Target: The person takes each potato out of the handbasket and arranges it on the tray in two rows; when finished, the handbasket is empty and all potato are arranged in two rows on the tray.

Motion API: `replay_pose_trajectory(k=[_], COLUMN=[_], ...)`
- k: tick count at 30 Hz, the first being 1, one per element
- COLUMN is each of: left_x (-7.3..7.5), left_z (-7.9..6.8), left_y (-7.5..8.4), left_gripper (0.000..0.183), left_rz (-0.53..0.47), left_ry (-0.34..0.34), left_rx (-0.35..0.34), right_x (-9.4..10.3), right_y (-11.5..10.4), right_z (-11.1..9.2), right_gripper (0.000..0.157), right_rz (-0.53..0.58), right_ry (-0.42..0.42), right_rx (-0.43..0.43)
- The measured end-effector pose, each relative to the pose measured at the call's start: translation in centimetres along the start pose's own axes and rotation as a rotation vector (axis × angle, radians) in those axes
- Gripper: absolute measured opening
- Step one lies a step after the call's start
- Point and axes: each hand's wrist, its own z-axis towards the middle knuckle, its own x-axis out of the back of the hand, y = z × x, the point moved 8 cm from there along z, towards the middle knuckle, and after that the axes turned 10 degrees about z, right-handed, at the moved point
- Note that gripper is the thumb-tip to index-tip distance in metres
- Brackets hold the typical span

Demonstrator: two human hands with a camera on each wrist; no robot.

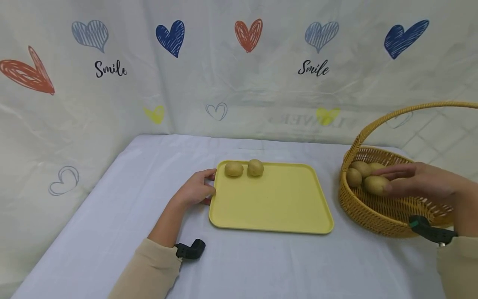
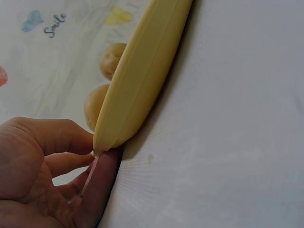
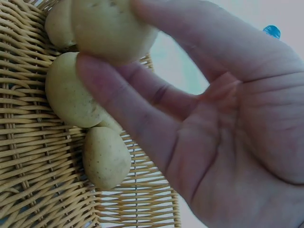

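My left hand [image 1: 195, 189] pinches the left edge of a yellow rectangular tray [image 1: 276, 199], its thumb and fingers at the rim in the left wrist view. Two potatoes lie near the tray's far left corner, an oval potato [image 1: 233, 169] and a rounder potato [image 1: 255, 167] beside it. At the right, my right hand [image 1: 425, 181] reaches into a wicker basket [image 1: 364, 215] and holds a potato [image 3: 111, 31] between thumb and fingertips. Several other potatoes lie in the basket close by, among them a small potato [image 3: 107, 158] near its wall.
The basket's tall arched handle [image 1: 396, 114] rises over its opening, near my right forearm. A white cloth covers the table [image 1: 261, 263]. Behind it hangs a white curtain [image 1: 209, 74] printed with hearts and the word Smile.
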Motion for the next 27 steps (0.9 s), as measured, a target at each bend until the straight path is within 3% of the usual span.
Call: replay_pose_trajectory(k=[13, 23, 27], left_x=[0.1, 0.0, 0.0], left_z=[-0.2, 0.0, 0.0], left_y=[0.0, 0.0, 0.1], left_gripper=[0.083, 0.083, 0.083], left_rz=[-0.012, -0.002, -0.001], left_ry=[0.004, 0.009, 0.011], left_rx=[-0.001, 0.001, -0.005], right_x=[-0.1, -0.3, -0.7], right_y=[-1.4, -2.6, -3.2], right_z=[-0.3, -0.3, -0.3], right_gripper=[0.042, 0.043, 0.046], right_rz=[0.073, 0.063, 0.123], right_ry=[0.055, 0.053, 0.042], right_rx=[0.026, 0.061, 0.106])
